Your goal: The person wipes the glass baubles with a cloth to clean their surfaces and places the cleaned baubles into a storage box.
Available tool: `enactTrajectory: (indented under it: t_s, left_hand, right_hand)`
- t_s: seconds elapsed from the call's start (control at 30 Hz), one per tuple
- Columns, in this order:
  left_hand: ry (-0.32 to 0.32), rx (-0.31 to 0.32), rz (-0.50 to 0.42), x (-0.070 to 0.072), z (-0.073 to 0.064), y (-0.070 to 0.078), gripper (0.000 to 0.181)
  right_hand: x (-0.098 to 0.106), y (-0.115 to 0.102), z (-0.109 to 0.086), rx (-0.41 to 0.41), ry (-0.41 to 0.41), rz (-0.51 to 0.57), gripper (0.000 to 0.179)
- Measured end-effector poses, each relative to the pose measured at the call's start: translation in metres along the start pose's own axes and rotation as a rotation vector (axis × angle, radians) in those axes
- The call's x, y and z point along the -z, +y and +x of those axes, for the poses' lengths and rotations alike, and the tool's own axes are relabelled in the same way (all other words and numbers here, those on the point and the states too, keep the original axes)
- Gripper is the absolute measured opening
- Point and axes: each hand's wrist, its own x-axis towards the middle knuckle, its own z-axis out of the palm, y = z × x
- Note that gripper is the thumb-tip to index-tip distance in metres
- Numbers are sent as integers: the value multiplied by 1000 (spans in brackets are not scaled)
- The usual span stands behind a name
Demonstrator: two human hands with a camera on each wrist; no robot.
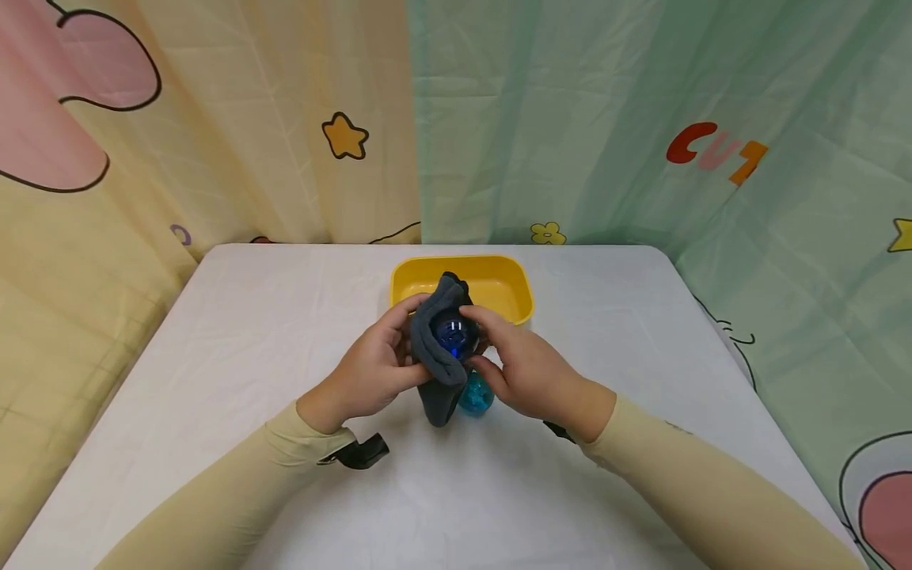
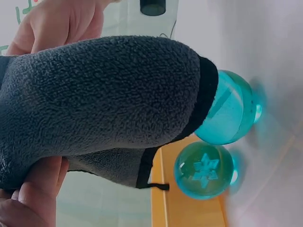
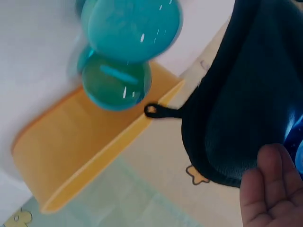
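Over the bench (image 1: 214,380), the left hand (image 1: 366,368) grips a grey cloth (image 1: 426,342); the right hand (image 1: 530,366) pinches a blue ball (image 1: 456,334) against it. Turquoise balls (image 2: 204,172) rest near the yellow tray (image 1: 502,294).

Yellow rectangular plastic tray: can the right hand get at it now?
Probably yes: the tray lies just beyond the right hand, its right side uncovered, but that hand is busy holding the dark-blue translucent ball.

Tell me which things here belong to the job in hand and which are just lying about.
Part of the job:
gray black-edged cloth, in the left hand
dark blue clear ball, held at the cloth by the right hand

Apparently just lying about, in neither hand:
turquoise snowflake ball
other turquoise ball
yellow tray
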Motion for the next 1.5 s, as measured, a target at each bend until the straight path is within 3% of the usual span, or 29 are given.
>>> enactTrajectory:
  t_s: [0.13,0.27,0.37,0.57,0.7,0.87,1.07,1.17,1.27,1.4,1.5]
  left_hand:
    - [-7,7,-5,0,1,0,81]
    - [-13,6,-8,-1,1,-1,80]
    - [-21,2,-7,-1,0,-1,79]
    - [-27,12,0,-2,0,-1,77]
    - [-15,8,8,-2,0,-2,78]
    - [0,1,10,-1,1,-1,80]
    - [-6,-1,-4,0,1,-1,79]
    - [-14,0,-11,-1,0,-1,78]
    - [-17,4,-10,-1,0,-2,78]
    - [-16,13,-4,-2,0,-2,78]
    - [-14,18,-5,-3,0,-2,78]
  right_hand:
    - [4,2,2,3,23,-148,66]
    - [4,4,1,25,51,-181,67]
    - [2,4,0,-11,43,-78,67]
    - [-3,5,-2,-152,7,245,49]
    - [-8,5,-1,-124,30,304,55]
    - [-5,3,-1,-14,41,189,75]
    - [1,3,1,19,32,-61,68]
    - [1,6,1,26,50,-118,68]
    - [0,7,0,-1,48,-37,68]
    - [-3,7,-1,-107,23,224,55]
    - [-6,6,-2,-157,20,343,47]
